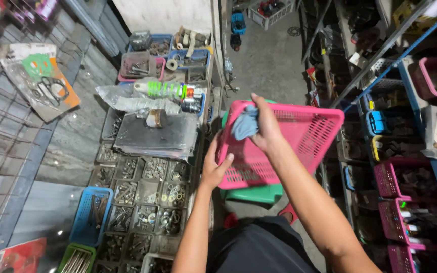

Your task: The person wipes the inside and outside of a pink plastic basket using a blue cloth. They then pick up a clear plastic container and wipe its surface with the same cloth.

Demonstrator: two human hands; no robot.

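Note:
A pink plastic basket (304, 136) is tilted up in front of me, its open side facing me. My left hand (213, 167) grips its near left edge, thumb over the rim. My right hand (265, 126) is closed on a light blue cloth (245, 126) and presses it against the basket's inner wall near the top left corner. A green plastic stool (254, 193) stands just under the basket.
Left of me, a table holds a grid of trays with nuts and bolts (147, 197), a blue basket (92, 215), a grey flat pack (155, 135) and a green spring (165, 90). Shelves with pink and blue bins (405, 177) line the right. A concrete aisle (269, 60) runs ahead.

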